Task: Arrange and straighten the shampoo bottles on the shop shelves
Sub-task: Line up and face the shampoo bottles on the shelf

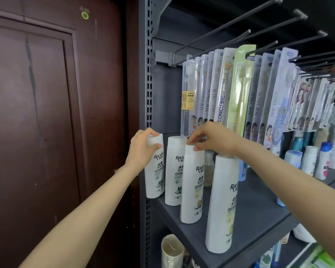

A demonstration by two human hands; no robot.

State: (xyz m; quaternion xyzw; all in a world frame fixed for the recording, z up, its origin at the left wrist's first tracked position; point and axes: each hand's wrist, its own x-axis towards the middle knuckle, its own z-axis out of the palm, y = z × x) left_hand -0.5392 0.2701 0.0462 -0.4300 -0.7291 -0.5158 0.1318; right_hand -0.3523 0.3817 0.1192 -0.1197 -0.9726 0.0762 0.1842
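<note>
Several white Raclen shampoo bottles stand in a row on a dark grey shelf (255,207). My left hand (141,149) grips the cap of the leftmost bottle (154,176), which stands at the shelf's left edge. A second bottle (174,175) stands just right of it, untouched. My right hand (211,139) pinches the top of the third bottle (191,188) with fingers and thumb. A taller white bottle (220,206) stands nearest to me, under my right forearm.
Packaged toothbrushes (238,89) hang from pegs above the bottles. A small clear bottle (208,167) stands behind the row. More bottles (309,161) fill the shelf to the right. A brown door (46,113) is on the left. A cup (171,252) sits on the shelf below.
</note>
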